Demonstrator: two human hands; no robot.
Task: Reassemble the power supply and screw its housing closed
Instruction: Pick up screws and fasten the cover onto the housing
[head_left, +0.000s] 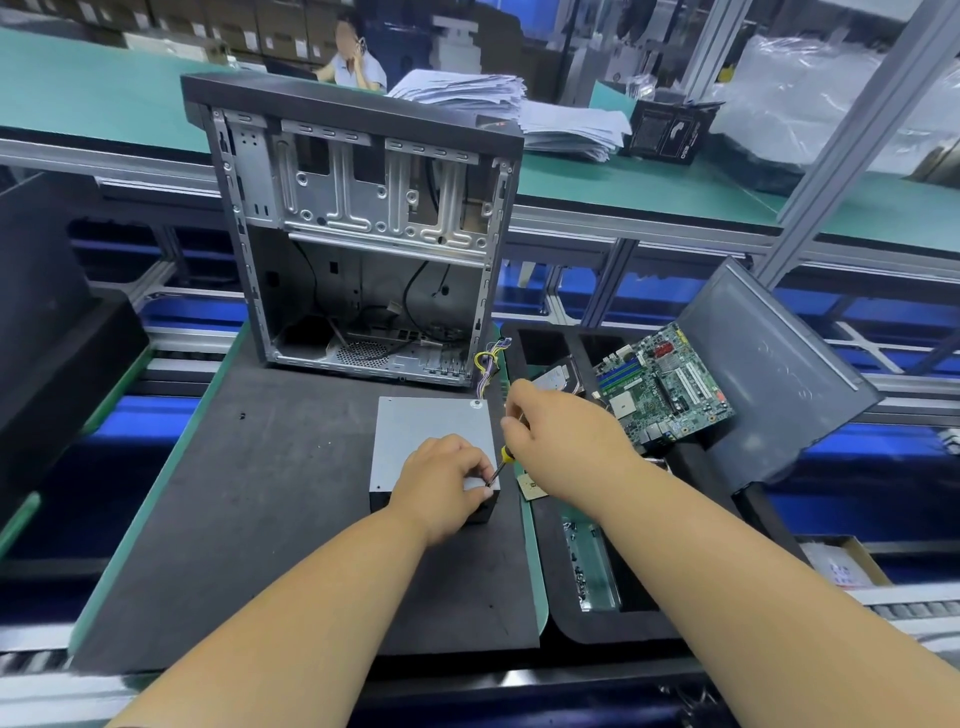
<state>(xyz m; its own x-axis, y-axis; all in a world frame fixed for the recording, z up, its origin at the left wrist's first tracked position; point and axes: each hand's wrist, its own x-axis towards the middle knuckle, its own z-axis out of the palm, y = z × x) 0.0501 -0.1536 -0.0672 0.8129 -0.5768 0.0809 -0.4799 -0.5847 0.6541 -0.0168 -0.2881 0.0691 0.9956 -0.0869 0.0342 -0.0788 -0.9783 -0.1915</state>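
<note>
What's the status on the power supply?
Left hand steadies power supply at near right corner. Right hand grips screwdriver, tip down at that corner. Nothing in the way.

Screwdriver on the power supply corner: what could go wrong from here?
1. The screwdriver is held at a slant by the right hand; its tip could slip off the screw and damage the head.
2. The left hand has fingers right at the tip, so a slip could jab them.
3. The power supply sits near the mat edge; hard pushing may shift it.
</note>
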